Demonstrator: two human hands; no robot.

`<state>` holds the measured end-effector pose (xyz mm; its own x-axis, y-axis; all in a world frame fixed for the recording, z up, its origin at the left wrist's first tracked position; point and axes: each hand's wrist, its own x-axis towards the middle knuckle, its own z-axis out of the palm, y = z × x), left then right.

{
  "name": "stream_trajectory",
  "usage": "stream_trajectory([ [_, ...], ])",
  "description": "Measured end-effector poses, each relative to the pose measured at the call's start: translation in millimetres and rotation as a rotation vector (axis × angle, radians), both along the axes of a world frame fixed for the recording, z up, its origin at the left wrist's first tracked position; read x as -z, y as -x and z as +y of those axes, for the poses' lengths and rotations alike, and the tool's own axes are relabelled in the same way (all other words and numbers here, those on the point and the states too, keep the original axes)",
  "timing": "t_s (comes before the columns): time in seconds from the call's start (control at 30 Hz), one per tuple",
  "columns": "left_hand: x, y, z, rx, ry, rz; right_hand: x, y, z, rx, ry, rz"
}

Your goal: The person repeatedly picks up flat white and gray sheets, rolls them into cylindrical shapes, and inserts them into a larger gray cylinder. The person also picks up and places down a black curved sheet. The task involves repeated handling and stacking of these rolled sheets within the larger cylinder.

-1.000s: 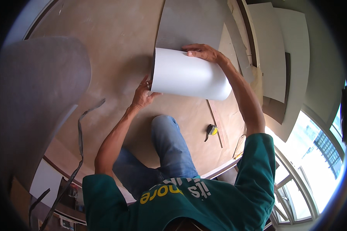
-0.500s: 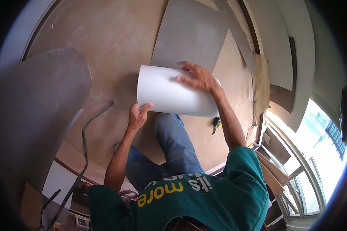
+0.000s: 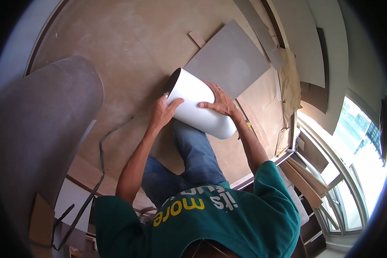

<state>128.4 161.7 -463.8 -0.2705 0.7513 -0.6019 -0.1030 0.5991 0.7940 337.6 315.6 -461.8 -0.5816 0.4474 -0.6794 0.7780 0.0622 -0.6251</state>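
Centre of the frame: a smooth white-faced sheet rolled into a dark-lined tube [image 3: 192, 91] slants from upper left to lower right above the blue denim knee [image 3: 189, 139]; whether tube and knee touch, I cannot tell.
Left hand: at the tube's upper-left end, the bare left hand [image 3: 161, 111] grips the rim, thumb on the white face, the other fingers partly hidden at the edge.
Right hand: nearer the tube's lower-right end, the bare right hand [image 3: 223, 104] clasps the curve, thumb on the white face and fingers bent over the upper side.
Grey sheet: upper centre-right, a flat grey rectangular panel [image 3: 231, 56] lies on the brown board surface [image 3: 129, 51], beside a small pinkish-brown strip [image 3: 197, 39].
Left edge: a large grey-brown curved sheet [image 3: 47, 116] fills the side, near a thin dark flexible strip [image 3: 102, 159].
Right of centre: a yellow-and-black tape measure [image 3: 248, 124] shows only partly behind the right forearm.
Step in hand: apparently handling the tube two-handed, holding its curl closed.
Next move: probably calls for even pressure from both hands, so the sheet neither springs open nor creases.
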Motion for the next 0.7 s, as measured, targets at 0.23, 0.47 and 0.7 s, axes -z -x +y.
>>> stream_trajectory([
  [0.23,21.5,34.1,-0.5,0.289,-0.199,-0.037,13.3,-23.9,3.7,0.091,0.075,0.029],
  [0.47,51.0,13.6,-39.0,0.176,-0.114,0.078,13.4,-33.1,2.5,0.157,0.164,0.044],
  [0.7,37.8,-6.8,-8.5,0.202,-0.042,0.343,25.1,-60.7,1.8,0.216,0.131,0.049],
])
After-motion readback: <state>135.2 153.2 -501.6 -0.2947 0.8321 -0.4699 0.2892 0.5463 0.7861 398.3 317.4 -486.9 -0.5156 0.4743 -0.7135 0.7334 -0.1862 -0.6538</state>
